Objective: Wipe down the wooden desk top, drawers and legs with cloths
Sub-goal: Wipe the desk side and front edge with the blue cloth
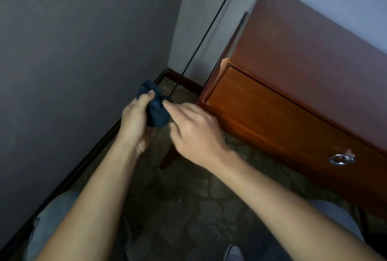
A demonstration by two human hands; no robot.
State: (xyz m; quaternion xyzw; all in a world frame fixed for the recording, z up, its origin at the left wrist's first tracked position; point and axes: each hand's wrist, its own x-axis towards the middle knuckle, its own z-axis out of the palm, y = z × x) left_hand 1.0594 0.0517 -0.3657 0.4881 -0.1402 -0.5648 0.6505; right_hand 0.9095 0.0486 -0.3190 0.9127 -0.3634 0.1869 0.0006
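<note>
Both the left hand and the right hand pinch a bunched dark-blue cloth between them; the reddish wooden desk stands right of the right hand.

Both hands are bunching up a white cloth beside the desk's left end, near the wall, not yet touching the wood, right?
Not quite: the cloth is dark blue, not white. The head view shows the left hand and right hand bunching it beside the desk, clear of the wood.

The desk runs off the right edge; its legs are hidden.
</note>
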